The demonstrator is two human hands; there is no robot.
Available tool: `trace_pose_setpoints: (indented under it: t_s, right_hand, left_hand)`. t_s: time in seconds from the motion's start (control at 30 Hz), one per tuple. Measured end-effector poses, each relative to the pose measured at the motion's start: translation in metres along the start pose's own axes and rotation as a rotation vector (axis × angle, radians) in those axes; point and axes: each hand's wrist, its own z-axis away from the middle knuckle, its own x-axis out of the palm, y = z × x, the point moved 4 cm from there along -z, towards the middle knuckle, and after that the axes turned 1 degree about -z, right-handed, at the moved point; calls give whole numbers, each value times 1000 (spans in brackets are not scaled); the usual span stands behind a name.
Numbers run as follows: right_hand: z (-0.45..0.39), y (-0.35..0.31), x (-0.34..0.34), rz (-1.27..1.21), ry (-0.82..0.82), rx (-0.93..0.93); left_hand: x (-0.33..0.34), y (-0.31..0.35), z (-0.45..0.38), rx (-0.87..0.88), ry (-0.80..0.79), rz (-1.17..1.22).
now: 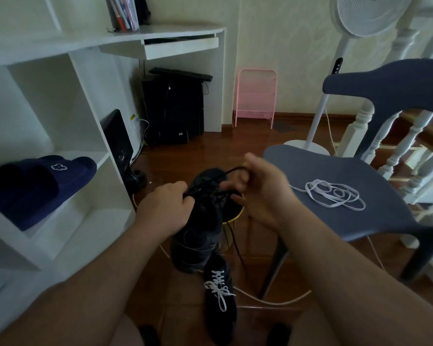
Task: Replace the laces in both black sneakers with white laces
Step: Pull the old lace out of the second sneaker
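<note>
Black sneaker (200, 221) eyelets hidden behind gripping hands (168, 203).

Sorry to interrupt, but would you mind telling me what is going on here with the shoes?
A person is unlacing a black sneaker held up in front of them. The left hand grips its upper while the right hand pulls a loop of the black lace out. The other sneaker, on the floor, already has white laces. A loose white lace lies on the seat of the blue chair.
</note>
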Motion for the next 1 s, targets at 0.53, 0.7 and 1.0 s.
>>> trace_pose_setpoints:
  t_s: [0.53, 0.7, 1.0]
  right_hand:
    - [0, 37, -11, 998, 65, 17]
    - [-6, 34, 0, 1193, 177, -227]
    - [-1, 22, 6, 1256, 265, -448]
  left_hand:
    - [-4, 5, 6, -11, 54, 227]
    - [5, 13, 7, 26, -9, 342]
    - [-1, 11, 3, -77, 118, 802]
